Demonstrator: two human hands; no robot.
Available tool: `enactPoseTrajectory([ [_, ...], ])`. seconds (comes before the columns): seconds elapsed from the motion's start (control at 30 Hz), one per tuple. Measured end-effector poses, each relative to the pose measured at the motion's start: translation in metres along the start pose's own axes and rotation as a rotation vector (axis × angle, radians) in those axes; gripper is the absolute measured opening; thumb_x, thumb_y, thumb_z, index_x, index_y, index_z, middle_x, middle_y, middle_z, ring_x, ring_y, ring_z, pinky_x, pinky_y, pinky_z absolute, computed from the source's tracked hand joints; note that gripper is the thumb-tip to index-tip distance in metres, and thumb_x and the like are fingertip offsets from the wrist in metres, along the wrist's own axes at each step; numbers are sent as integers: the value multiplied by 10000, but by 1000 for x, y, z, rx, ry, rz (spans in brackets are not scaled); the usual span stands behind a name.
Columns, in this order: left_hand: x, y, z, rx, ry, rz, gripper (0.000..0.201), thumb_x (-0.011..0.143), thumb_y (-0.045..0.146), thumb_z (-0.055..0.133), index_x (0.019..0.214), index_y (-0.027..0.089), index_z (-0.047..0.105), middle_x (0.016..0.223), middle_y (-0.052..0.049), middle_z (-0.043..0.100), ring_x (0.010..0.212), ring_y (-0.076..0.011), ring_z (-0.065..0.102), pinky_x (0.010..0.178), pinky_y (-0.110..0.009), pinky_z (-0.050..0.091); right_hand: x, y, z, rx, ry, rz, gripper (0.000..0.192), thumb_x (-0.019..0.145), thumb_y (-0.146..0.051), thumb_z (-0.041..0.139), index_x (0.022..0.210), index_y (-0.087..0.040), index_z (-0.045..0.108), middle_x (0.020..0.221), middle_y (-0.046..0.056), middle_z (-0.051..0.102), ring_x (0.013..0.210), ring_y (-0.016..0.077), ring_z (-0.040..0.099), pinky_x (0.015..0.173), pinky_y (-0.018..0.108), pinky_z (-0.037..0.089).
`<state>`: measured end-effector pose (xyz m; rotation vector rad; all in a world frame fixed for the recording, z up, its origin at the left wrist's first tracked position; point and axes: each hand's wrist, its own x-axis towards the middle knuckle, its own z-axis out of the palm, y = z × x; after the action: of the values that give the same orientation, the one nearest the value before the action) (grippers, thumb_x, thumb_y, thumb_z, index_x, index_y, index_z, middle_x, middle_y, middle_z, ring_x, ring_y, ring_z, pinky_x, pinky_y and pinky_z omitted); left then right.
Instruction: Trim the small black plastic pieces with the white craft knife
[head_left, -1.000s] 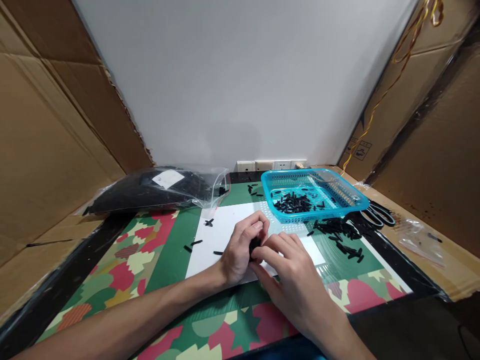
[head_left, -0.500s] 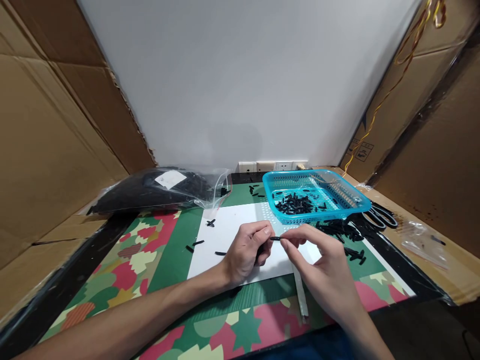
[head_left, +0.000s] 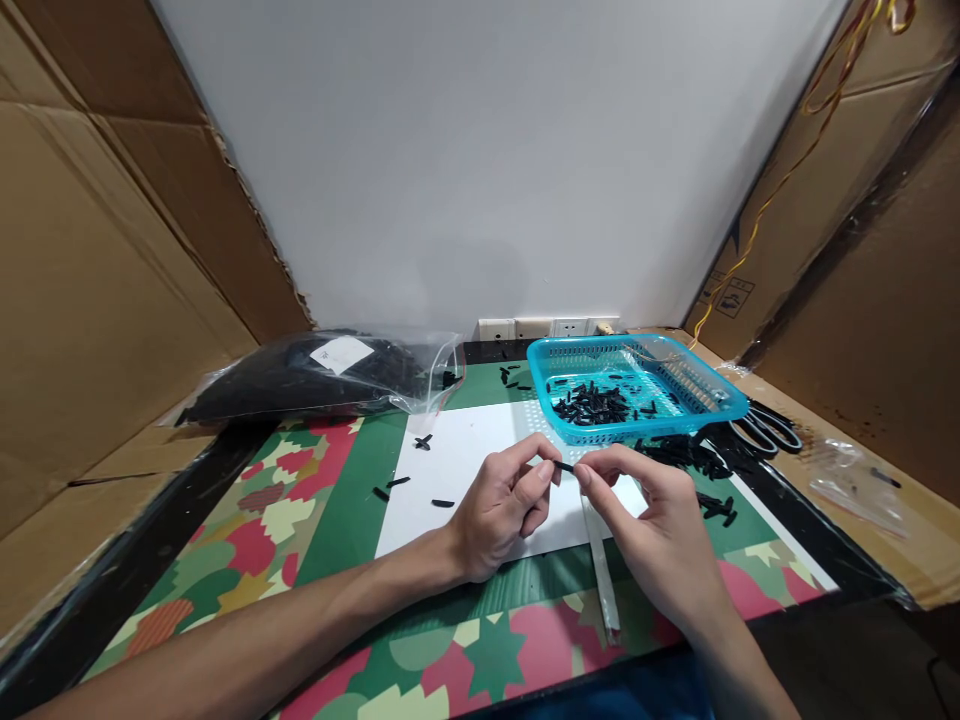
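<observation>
The left hand (head_left: 499,505) and the right hand (head_left: 652,530) meet just above the white sheet of paper (head_left: 457,470), both pinched on one small black plastic pin (head_left: 564,466) that spans the gap between their fingertips; the left also seems to cup more dark pieces in its curled palm, though that is mostly hidden. To do this well, the grip probably wants to stay light and right at the tips, with the pin kept level so it neither bends nor slips away. A pale flat strip (head_left: 601,565) lies on the worktop under the right wrist, running toward the near edge. A few loose black pins (head_left: 420,442) are scattered on the paper to the left, and a heap of black pins (head_left: 686,458) lies to the right, beside the turquoise plastic basket (head_left: 712,395) that holds more. Black-handled scissors (head_left: 769,428) rest just right of the basket. A clear plastic bag of black parts (head_left: 315,375) sits far left. The worktop wears a camouflage-patterned mat (head_left: 247,540); brown cardboard walls (head_left: 90,280) flank a plain grey wall (head_left: 487,150).
</observation>
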<state>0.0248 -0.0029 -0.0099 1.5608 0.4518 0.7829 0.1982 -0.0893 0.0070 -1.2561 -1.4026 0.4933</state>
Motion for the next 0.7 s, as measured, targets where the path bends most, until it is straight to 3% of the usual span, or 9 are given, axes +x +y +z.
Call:
enactPoseTrajectory([
  [0.17,-2,0,-1,51,-62,-1,381,1080,553,541,965,190,562,515,101,429,437,-71,340,458,-215,244,1,1,-1,40,-22,45,216,1032,-335,680,871,-213,756,809,-7,735,771,165,652,734,260,483],
  [0.43,-1,-3,-1,114,-42,-4,464,1096,580,488,851,189,547,510,79,449,448,-76,360,480,-227,281,1,3,-1,89,-41,71,227,1042,-341,672,871,-208,738,824,-6,730,794,161,651,753,258,479],
  [0.7,1,3,-3,154,-48,18,437,1115,540,454,907,180,587,510,79,451,459,-86,353,496,-236,280,6,-2,0,135,-31,75,251,1054,-327,643,848,-197,703,793,0,690,782,167,636,746,273,476],
])
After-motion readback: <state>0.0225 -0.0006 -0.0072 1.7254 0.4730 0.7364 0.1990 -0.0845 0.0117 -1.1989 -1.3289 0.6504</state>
